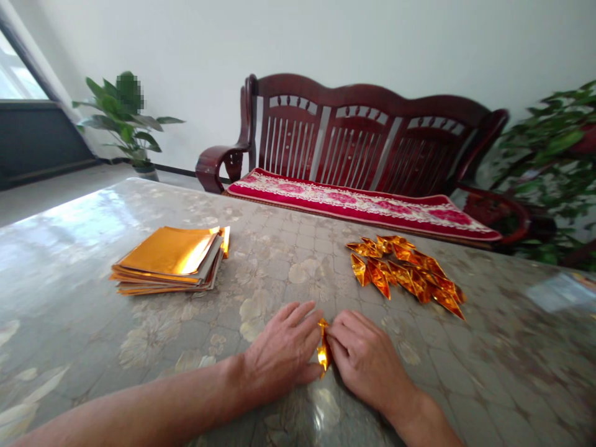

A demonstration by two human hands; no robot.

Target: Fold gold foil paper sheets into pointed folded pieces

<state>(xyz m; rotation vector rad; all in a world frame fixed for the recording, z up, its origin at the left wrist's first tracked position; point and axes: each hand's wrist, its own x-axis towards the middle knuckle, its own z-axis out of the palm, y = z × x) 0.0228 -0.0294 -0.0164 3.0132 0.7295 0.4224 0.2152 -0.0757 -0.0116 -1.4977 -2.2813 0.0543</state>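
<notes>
A small folded piece of gold foil paper (323, 355) stands narrow and upright-looking between my hands, low over the table. My left hand (285, 347) lies on its left side, with fingers at the far end and thumb at the near end, gripping it. On the other side, my right hand (365, 357) is closed, its fingertips and thumb pinching the foil's right edge. Parts of the foil are hidden by the fingers. Beyond my right hand lies a pile of folded gold foil pieces (410, 273) with pointed ends.
A stack of flat gold foil sheets (170, 251) sits at the left on the patterned table (261, 248). Near the right edge is a clear plastic item (561, 290). Behind the table stands a dark red wooden bench (354, 143), with potted plants (121, 124) at both sides.
</notes>
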